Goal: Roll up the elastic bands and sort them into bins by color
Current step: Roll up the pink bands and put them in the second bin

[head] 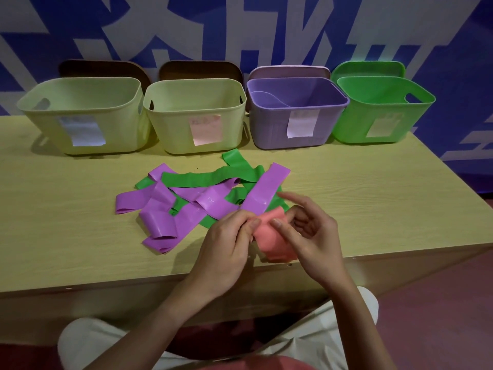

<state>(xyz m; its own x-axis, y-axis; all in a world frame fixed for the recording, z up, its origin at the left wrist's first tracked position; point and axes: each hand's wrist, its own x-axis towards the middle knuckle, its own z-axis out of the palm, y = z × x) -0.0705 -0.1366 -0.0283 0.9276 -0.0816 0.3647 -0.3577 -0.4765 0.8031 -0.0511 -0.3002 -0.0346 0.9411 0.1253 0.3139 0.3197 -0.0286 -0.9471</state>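
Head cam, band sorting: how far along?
Early. Done: possibly one band, a curved shape inside the purple plastic bin; the other bins' interiors show nothing. In hand: left hand and right hand are rolling a pink elastic band. Left: the tangled purple bands and green bands on the wooden table.

The desk shows a pale matt wood grain, the four bins along its far edge look like smooth moulded plastic with paper labels, and the purple bands are glossy, rubbery, the pink band matt.
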